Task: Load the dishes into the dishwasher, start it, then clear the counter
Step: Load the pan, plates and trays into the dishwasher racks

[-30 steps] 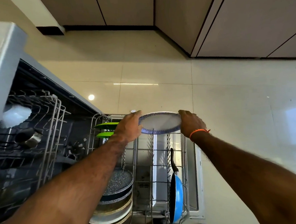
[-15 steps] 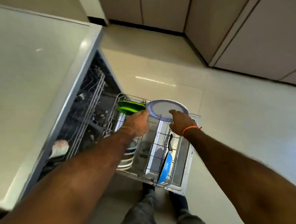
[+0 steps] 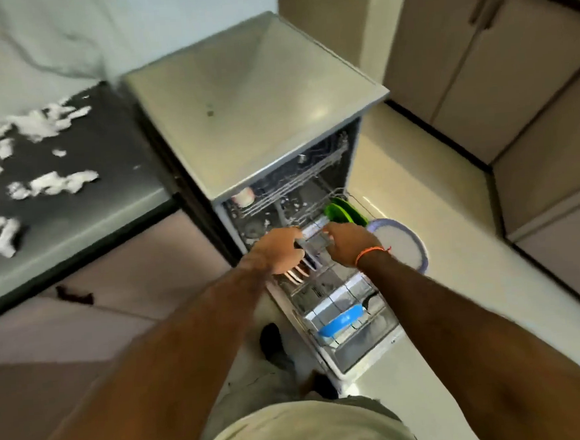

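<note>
The dishwasher [image 3: 261,118] stands open with its lower rack [image 3: 342,305] pulled out over the door. A white plate with a blue rim [image 3: 402,246] stands on edge at the rack's far right side, next to green plates [image 3: 344,211]. My left hand [image 3: 279,251] and my right hand [image 3: 350,243] hover close together over the middle of the rack, fingers loosely curled toward each other. Neither hand holds the plate. Blur hides whether the fingers touch the rack wires. A blue pan [image 3: 340,322] sits near the rack's front.
The upper rack [image 3: 296,181] holds a pale cup inside the machine. A dark counter [image 3: 72,173] with white scraps lies to the left. Beige cabinets [image 3: 497,68] line the right wall across a pale tiled floor [image 3: 434,189]. My feet stand left of the open door.
The blue-rimmed plate has gone from both hands into the rack beside the green plates. Both hands have drawn back toward the rack's middle, and the view has risen and pulled back.
</note>
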The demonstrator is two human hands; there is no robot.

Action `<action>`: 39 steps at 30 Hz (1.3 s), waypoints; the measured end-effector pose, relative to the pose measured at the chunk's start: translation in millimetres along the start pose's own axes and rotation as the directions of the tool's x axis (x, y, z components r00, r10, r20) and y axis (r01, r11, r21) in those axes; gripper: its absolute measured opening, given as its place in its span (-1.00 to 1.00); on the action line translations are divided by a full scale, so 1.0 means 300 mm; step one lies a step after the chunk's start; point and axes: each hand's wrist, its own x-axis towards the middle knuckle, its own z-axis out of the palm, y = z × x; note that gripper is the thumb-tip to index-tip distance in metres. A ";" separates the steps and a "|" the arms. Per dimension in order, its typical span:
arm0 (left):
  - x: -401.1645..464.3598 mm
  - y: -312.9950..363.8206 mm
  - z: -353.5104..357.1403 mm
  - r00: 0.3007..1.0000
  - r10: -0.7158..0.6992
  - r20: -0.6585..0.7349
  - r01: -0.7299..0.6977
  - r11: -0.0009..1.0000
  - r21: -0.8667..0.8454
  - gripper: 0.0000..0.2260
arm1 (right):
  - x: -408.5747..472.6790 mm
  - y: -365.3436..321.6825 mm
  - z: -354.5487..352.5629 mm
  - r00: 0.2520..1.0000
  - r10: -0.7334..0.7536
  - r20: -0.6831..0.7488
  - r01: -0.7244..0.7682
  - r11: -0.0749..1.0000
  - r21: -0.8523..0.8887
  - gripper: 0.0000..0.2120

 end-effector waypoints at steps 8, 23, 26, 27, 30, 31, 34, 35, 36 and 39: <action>-0.545 -0.442 -0.046 0.895 -0.404 -0.190 0.377 0.912 -0.162 -0.54 | -0.011 -0.592 0.076 0.872 -0.467 0.149 0.490 0.843 -0.223 -0.63; -1.420 -1.042 0.016 0.474 -0.794 -0.381 0.648 0.608 -0.460 -0.49 | -0.120 -1.633 0.492 0.511 -0.792 0.335 0.857 0.440 -0.267 -0.60; -1.536 -1.107 0.015 0.417 -0.798 -0.434 0.652 0.596 -0.469 -0.52 | -0.148 -1.768 0.559 0.447 -0.827 0.342 0.894 0.393 -0.217 -0.60; -1.578 -1.127 0.016 0.387 -0.809 -0.442 0.654 0.579 -0.488 -0.52 | -0.166 -1.814 0.576 0.417 -0.840 0.347 0.908 0.367 -0.203 -0.61; -1.681 -1.186 0.022 0.299 -0.841 -0.450 0.667 0.522 -0.532 -0.54 | -0.210 -1.948 0.623 0.309 -0.877 0.368 0.950 0.261 -0.174 -0.63; -1.706 -1.207 0.023 0.273 -0.849 -0.452 0.669 0.505 -0.545 -0.55 | -0.216 -1.991 0.639 0.277 -0.888 0.368 0.959 0.232 -0.162 -0.63; -1.771 -1.258 0.029 0.178 -0.872 -0.455 0.669 0.447 -0.594 -0.56 | -0.225 -2.114 0.687 0.165 -0.918 0.362 0.982 0.119 -0.146 -0.64; -1.792 -1.275 0.035 0.141 -0.882 -0.449 0.667 0.420 -0.616 -0.56 | -0.227 -2.160 0.702 0.122 -0.926 0.358 0.987 0.077 -0.138 -0.64; -1.810 -1.288 0.040 0.107 -0.890 -0.443 0.665 0.395 -0.633 -0.57 | -0.230 -2.203 0.712 0.085 -0.932 0.352 0.991 0.043 -0.125 -0.65; -1.869 -1.315 0.056 0.001 -0.909 -0.418 0.656 0.316 -0.685 -0.60 | -0.247 -2.340 0.746 -0.027 -0.937 0.348 0.992 -0.067 -0.104 -0.67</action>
